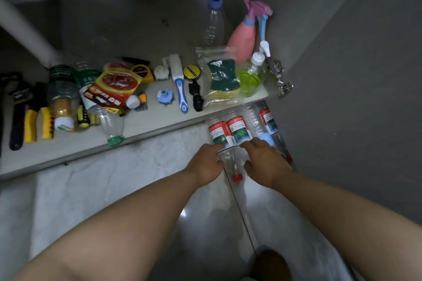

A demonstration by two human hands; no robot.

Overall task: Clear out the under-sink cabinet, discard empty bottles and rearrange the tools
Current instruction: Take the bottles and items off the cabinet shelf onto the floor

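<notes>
Looking down into the open cabinet (127,29); its floor is carrying a loose row of things.

- Far left: a black wrench (17,118) is lying just beside yellow-handled pliers (37,121).
- Next: a clear bottle with yellowish contents (62,100) is lying on its side, with a red-and-yellow packet (114,89) resting partly over a neighbouring bottle.
- A green-capped bottle (112,123) is lying with its cap at the cabinet's front edge.
- Middle: a yellow tape measure (141,72), a blue-and-white brush (180,89) and a black tape roll (191,72) are lying near one another.
- Right: a clear bag of sponges (220,77) is leaning beside a green pump bottle (252,75). Behind them a purple-capped bottle (214,23) and a pink spray bottle (245,36) are standing upright.

On the tiled floor (114,178) below the right end, several labelled bottles are lying side by side.

- The left hand (205,164) is gripping the red-capped bottle (230,164), fingers curling over its label and thumb pressing its clear shoulder.
- The right hand (266,162) is resting on the next labelled bottle (239,130), fingers spread wide and holding nothing.
- A blue-capped bottle (251,118) is lying just beyond its fingertips.
</notes>
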